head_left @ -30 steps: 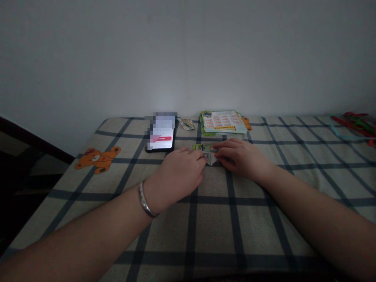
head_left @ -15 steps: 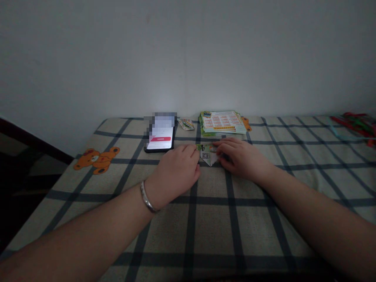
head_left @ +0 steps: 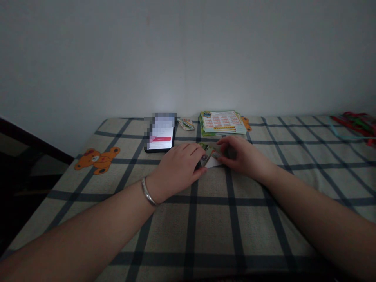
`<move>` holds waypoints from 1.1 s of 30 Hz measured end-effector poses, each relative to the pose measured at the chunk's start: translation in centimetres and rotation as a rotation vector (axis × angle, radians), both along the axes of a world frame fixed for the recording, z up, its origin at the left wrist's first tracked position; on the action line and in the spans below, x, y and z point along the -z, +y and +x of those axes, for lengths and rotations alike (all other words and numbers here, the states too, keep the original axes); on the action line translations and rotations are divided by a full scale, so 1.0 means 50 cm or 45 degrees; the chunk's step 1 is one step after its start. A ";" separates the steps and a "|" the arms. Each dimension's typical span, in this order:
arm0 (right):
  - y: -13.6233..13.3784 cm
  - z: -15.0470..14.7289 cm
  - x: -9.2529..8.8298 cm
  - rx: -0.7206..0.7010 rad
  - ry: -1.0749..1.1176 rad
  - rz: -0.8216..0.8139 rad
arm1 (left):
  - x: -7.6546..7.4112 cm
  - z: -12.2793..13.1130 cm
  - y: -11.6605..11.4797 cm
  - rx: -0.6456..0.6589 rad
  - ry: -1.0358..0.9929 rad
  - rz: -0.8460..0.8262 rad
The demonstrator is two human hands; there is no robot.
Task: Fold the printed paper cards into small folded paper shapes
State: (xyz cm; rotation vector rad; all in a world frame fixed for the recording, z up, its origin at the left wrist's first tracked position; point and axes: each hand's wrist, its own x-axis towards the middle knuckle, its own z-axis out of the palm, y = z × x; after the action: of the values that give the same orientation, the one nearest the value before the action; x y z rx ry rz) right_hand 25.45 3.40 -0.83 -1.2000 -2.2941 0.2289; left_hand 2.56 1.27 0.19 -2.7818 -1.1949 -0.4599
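A small folded printed paper (head_left: 208,153) lies on the checked cloth between my two hands, its middle raised and a white underside showing at the lower right. My left hand (head_left: 183,162), with a silver bracelet at the wrist, grips the paper's left side between thumb and fingers. From the right, my right hand (head_left: 237,154) pinches the paper's right edge with curled fingers. Just behind the hands is a stack of printed sheets (head_left: 223,122). Another small folded paper (head_left: 186,124) rests left of the stack.
A lit phone (head_left: 161,133) leans at the back, left of the folded paper. The checked tablecloth (head_left: 211,231) has a bear print (head_left: 96,159) at left. Red and green ribbon-like items (head_left: 357,125) lie at the far right, near the wall (head_left: 188,58).
The paper between my hands has gone from a flat pointed shape to a partly opened one with white showing. My left thumb has moved onto its lower edge.
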 end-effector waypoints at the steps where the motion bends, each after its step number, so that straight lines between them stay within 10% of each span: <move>1: -0.002 -0.001 0.000 -0.004 0.046 -0.036 | -0.001 0.001 -0.001 0.008 -0.010 -0.015; 15: -0.018 -0.004 0.001 -0.162 0.163 -0.284 | 0.002 -0.001 0.005 0.011 -0.078 0.043; 22: -0.013 -0.001 -0.007 -0.086 -0.170 0.169 | 0.001 0.001 0.011 0.133 -0.008 -0.018; 33: 0.004 0.006 0.002 -0.195 -0.199 0.320 | 0.006 0.002 -0.001 0.081 -0.085 -0.152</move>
State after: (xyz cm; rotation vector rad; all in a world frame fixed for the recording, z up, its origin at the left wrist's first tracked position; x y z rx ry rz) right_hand 25.78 3.59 -0.96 -0.9458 -2.4650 -0.1005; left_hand 2.69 1.24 -0.10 -2.9352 -1.1877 -0.5066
